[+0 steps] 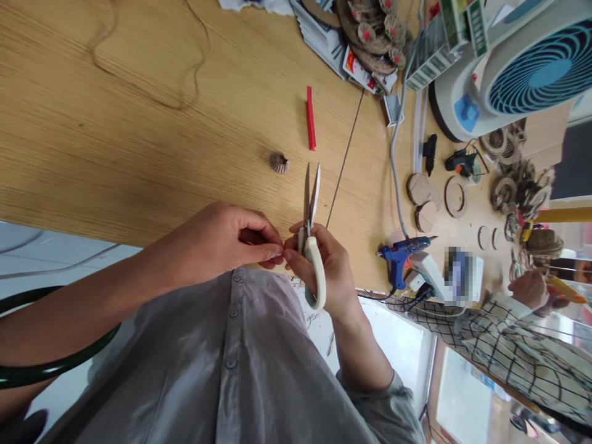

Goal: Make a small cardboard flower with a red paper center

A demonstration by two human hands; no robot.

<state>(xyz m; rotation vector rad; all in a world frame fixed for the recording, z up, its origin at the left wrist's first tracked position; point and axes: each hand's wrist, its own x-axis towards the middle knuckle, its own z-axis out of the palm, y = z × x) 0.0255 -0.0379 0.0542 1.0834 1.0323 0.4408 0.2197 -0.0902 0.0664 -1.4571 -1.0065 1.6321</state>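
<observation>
Well — the right hand (330,271) grips white-handled scissors (313,271), while the left hand (226,243) pinches a tiny red scrap (282,248).

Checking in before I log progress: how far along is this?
Done, it seems: a ridged cardboard cone and a pile of cardboard flowers. In hand: the right hand holds scissors open beside a red scrap pinched by the left hand. Left: a red strip and cardboard discs lie untouched on the table.

The person is wearing a loose grey button-front shirt (185,364), with small round buttons (234,311) running down its placket, and the right sleeve (377,394) is bunching into soft creases around the forearm.
</observation>
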